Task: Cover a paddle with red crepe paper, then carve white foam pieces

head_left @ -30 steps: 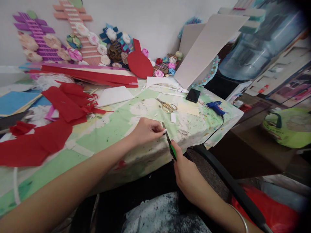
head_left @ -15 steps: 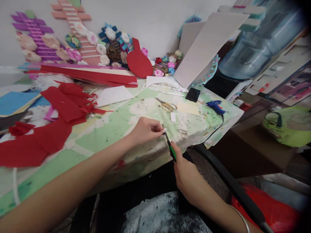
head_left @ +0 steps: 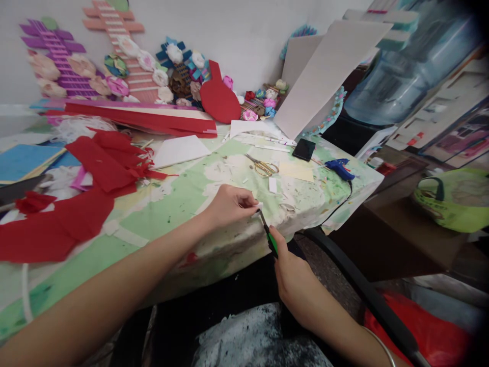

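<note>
Between the thumb and fingers of my left hand (head_left: 234, 204) is a small white piece (head_left: 260, 205), too small to tell its material. My right hand (head_left: 292, 267) is closed round the green and black handle of a utility knife (head_left: 272, 242). The knife's blade end points up and away, touching or very near the white piece. Both hands are just above the front edge of the cloth-covered table. Beyond them lie a white block (head_left: 272, 185) and gold-handled scissors (head_left: 263, 166).
A blue glue gun (head_left: 340, 168) with a black cord and a black phone (head_left: 304, 149) lie to the right. Red crepe paper (head_left: 76, 219) covers the left side. A red guitar-shaped cutout (head_left: 219, 97), paper flowers and a white board (head_left: 332, 76) stand along the wall.
The blade tip that stuck up past the white piece no longer shows beyond it. Both hands have otherwise stayed in nearly the same place.
</note>
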{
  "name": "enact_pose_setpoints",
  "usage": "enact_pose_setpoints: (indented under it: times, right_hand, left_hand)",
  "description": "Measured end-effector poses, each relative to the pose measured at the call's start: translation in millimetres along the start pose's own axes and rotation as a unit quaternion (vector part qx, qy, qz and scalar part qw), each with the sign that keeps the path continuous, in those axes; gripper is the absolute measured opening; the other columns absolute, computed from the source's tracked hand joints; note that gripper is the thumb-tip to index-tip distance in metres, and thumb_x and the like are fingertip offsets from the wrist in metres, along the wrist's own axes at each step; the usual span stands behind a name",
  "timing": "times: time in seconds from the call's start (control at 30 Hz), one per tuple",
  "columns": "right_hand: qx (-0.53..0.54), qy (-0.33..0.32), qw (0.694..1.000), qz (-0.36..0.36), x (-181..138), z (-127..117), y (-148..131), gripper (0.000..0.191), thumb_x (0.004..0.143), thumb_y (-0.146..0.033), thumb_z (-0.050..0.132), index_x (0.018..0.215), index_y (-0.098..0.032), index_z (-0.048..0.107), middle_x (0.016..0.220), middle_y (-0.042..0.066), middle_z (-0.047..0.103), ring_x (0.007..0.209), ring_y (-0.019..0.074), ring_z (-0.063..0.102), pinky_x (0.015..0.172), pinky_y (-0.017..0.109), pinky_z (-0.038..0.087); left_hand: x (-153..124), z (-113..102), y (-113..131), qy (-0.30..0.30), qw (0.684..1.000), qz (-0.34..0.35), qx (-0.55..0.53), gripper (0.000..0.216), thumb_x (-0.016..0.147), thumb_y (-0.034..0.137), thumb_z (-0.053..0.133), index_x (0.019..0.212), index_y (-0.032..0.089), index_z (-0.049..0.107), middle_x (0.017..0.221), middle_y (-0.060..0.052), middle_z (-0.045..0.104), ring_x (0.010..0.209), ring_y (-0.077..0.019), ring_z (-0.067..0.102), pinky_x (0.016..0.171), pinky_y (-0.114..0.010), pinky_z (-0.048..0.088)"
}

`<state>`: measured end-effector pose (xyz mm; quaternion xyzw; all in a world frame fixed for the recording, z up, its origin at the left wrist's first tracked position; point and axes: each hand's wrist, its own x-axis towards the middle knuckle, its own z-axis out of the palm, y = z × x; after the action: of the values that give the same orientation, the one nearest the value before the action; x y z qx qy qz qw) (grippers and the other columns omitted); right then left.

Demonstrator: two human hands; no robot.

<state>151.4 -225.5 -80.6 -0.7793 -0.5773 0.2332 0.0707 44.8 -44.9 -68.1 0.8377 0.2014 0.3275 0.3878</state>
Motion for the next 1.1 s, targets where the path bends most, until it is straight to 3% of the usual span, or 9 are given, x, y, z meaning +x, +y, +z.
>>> enact_pose_setpoints:
  times: [0.3,0.57,0.77,1.1]
  right_hand:
    - [0.033,0.024,0.998,-0.042,-5,3,7,0.075,0.077,-0.001,0.031,0.145,-0.018,0.004,0.081,0.008,0.062,0.064,0.0172,0.056,0.059,0.027,0.038]
    - [0.061,0.033,0.997,-0.037,-4,1,4,0.072,0.078,-0.002,0.031,0.144,-0.02,0.008,0.081,0.007,0.061,0.064,0.0169,0.056,0.059,0.026,0.038]
    - [0.017,0.01,1.0,0.001,3,-10,-6,0.071,0.079,-0.001,0.034,0.144,-0.015,0.009,0.076,0.007,0.061,0.063,0.017,0.056,0.058,0.025,0.036]
    - [-0.037,-0.024,0.999,0.006,3,-16,-8,0.075,0.078,0.0,0.035,0.145,-0.012,0.003,0.075,0.008,0.061,0.062,0.0175,0.056,0.057,0.027,0.035]
  left_hand:
    - [0,0,1,-0.008,1.0,0.006,0.002,0.011,0.07,0.019,0.065,0.062,0.012,0.067,0.062,-0.003,0.068,0.058,-0.0119,0.061,0.053,-0.018,0.045]
    - [0,-2,2,-0.013,1.0,0.003,0.003,0.011,0.07,0.021,0.065,0.065,0.011,0.068,0.063,-0.003,0.068,0.058,-0.0115,0.061,0.053,-0.018,0.045]
    - [0,-2,3,-0.022,1.0,-0.007,-0.009,0.013,0.072,0.023,0.065,0.066,0.012,0.069,0.064,-0.004,0.069,0.06,-0.0125,0.062,0.054,-0.019,0.046]
    - [1,-1,1,-0.015,1.0,-0.004,-0.004,0.011,0.069,0.02,0.066,0.063,0.011,0.067,0.064,-0.003,0.068,0.059,-0.0118,0.061,0.055,-0.019,0.046]
